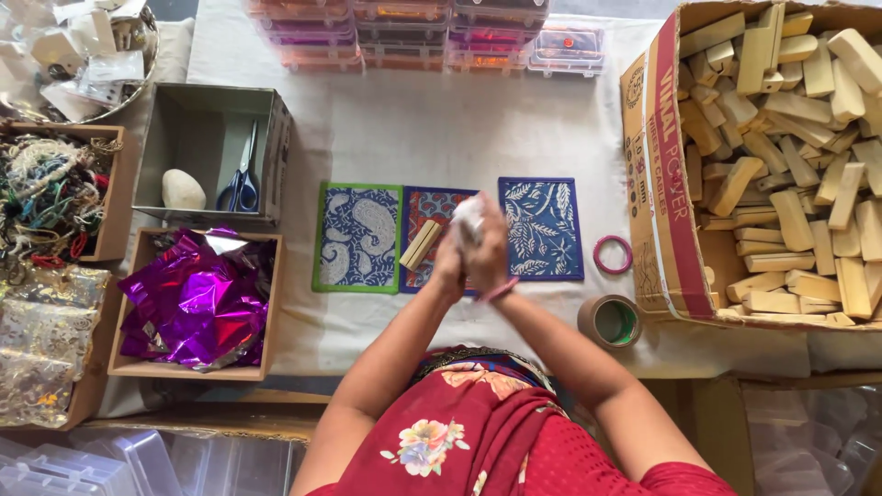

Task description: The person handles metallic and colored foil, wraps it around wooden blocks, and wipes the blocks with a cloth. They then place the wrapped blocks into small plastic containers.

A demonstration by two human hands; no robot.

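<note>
White wad [468,213], small and crumpled, perhaps cloth or paper, shows only at the tips of the two hands, which are pressed together above the middle of the surface [441,129], over the seam between the red patterned card [432,209] and the blue leaf-patterned card [544,227]. How much of the wad lies inside the hands cannot be seen. The left hand [449,266] and the right hand [489,255] are both closed around it, fingers curled and touching each other, and a pink bangle [501,290] sits at the right wrist.

A short wooden block [420,245] lies tilted on the red card, just left of the hands. To its left lies a green-edged blue paisley card [356,237]; the three cards form a row in the middle of the surface. Right of the blue card are a pink ring [613,254] and, nearer the front edge, a brown tape roll [610,321]. A large cardboard box [654,184] full of pale wooden blocks fills the right edge. Toward the left edge, one open box [276,147] holds scissors [243,174] and a pale stone [183,190], and a tray in front of it holds purple foil [193,303]. Clear plastic cases [413,37] are stacked along the back edge.
</note>
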